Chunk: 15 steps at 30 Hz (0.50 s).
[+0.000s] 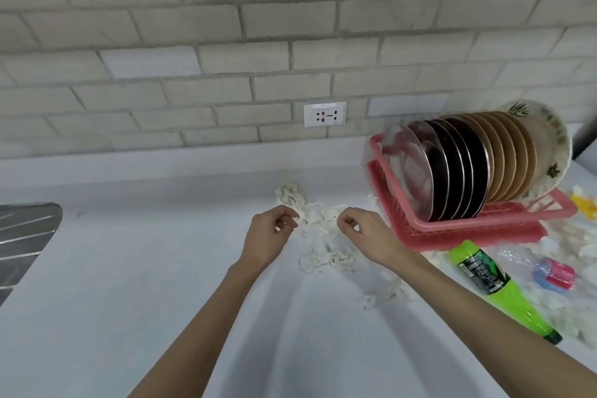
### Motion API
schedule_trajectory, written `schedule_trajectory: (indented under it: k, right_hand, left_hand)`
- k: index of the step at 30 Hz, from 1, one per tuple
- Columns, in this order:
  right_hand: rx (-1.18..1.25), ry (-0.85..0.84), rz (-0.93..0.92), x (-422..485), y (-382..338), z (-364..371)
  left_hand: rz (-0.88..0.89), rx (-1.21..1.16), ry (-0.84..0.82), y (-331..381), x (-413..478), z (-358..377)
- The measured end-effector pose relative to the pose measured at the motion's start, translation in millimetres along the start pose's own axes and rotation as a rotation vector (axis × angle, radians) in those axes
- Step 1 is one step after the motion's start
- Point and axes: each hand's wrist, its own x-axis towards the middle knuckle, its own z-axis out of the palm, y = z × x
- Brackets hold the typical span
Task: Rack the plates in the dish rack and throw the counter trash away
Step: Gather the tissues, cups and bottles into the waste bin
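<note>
- Left grip (271,231) at centre frame: fingers curled beside the crumpled tissues (319,220); I cannot tell whether it holds any.
- Right grip (360,228): the same, hold unclear.
- Plates (468,168) stand in the pink rack (478,229), right of frame.
- Green bottle (504,287) lies on the surface (145,268), lower right.

Pale brick wall (226,26), white counter (145,268)

text: none legible | green bottle (504,287) label: blurred | wall socket (325,114) tag: blurred
</note>
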Motion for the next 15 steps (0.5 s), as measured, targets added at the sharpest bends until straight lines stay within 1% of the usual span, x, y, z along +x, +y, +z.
schedule_trajectory:
  k: [7,15]
  right_hand:
    - [-0.039,-0.075,0.039,32,13,20]
    - [-0.035,-0.044,0.086,46,31,23]
  left_hand:
    - [-0.070,0.027,-0.004,-23,41,-13]
    - [-0.097,0.211,-0.038,-47,133,0]
